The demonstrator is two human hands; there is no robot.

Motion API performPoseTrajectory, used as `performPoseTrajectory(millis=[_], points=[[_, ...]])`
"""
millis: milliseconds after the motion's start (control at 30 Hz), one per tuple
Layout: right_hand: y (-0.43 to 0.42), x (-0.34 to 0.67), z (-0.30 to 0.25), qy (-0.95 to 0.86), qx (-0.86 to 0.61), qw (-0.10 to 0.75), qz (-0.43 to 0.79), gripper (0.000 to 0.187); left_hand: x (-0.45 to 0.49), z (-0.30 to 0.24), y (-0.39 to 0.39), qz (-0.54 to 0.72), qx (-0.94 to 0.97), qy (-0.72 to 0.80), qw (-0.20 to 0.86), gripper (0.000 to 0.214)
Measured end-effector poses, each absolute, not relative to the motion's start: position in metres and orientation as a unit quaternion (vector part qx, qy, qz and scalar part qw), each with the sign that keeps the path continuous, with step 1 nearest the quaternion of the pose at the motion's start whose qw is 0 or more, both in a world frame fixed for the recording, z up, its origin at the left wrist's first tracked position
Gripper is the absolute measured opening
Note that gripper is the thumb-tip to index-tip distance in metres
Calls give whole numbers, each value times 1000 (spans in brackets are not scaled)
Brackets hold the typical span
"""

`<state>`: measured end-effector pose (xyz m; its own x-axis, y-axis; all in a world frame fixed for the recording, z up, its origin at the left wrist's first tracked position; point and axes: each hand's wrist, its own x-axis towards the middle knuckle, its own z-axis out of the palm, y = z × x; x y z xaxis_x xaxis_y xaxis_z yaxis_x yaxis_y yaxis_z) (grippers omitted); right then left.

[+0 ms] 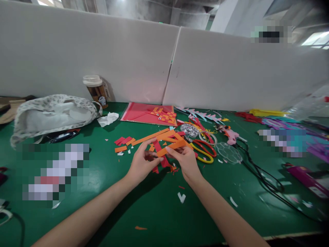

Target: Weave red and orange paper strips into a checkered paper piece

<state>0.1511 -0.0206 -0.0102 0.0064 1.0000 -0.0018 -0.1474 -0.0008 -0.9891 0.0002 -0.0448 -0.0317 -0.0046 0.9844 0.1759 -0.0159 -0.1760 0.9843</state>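
1. Starting well to the left of the fingers, a patterned fabric bag (51,115) lies slumped on the green table (159,212). A lidded drink cup (95,88) stands behind it against the white partition (102,55).
2. A crumpled white tissue (108,119) lies beyond and left of the fingers, just beside the bag.
3. A red sheet (138,113) lies flat further back, with a woven red and orange piece (164,116) on its right end.
4. Loose orange strips (151,137) and short red offcuts (123,140) lie just beyond the left fingertips.
5. Left hand (141,164): fingers curled inward, thumb and forefinger closed on a red strip (158,146) where it crosses the orange one.
6. Right hand (187,163): thumb and forefinger pressed together, pinching an orange strip (172,147). The other fingers are tucked under, so their state cannot be told.
7. Both strips are held between the two hands, just above the table. The orange one slants up to the right and overlaps the red one.
8. Scissors (204,151) with red and yellow handles lie just right of the right fingers. A bag of googly eyes (189,130) sits beyond them.
9. Further right, well apart from the fingers, lie a pink glue gun (230,136), a clear plastic tray (228,152) and a black cable (259,175).
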Motion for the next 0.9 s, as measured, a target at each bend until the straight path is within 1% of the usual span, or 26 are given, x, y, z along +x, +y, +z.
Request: performPoseTrajectory(millis=[233, 400, 633, 833, 900], points=[[-20, 150, -11, -431, -436, 552, 565, 34, 3, -32, -48, 530, 570, 442, 446, 57], [-20, 152, -12, -427, -434, 558, 564, 31, 6, -30, -51, 514, 617, 435, 407, 51], [-20, 150, -11, -403, -430, 580, 562, 28, 7, -32, -51, 516, 637, 417, 392, 52], [-22, 149, -4, -426, -403, 520, 621, 46, 7, -30, -51, 516, 632, 421, 397, 53], [-22, 149, -4, -432, -409, 513, 619, 48, 7, -29, -51, 517, 632, 420, 396, 52]])
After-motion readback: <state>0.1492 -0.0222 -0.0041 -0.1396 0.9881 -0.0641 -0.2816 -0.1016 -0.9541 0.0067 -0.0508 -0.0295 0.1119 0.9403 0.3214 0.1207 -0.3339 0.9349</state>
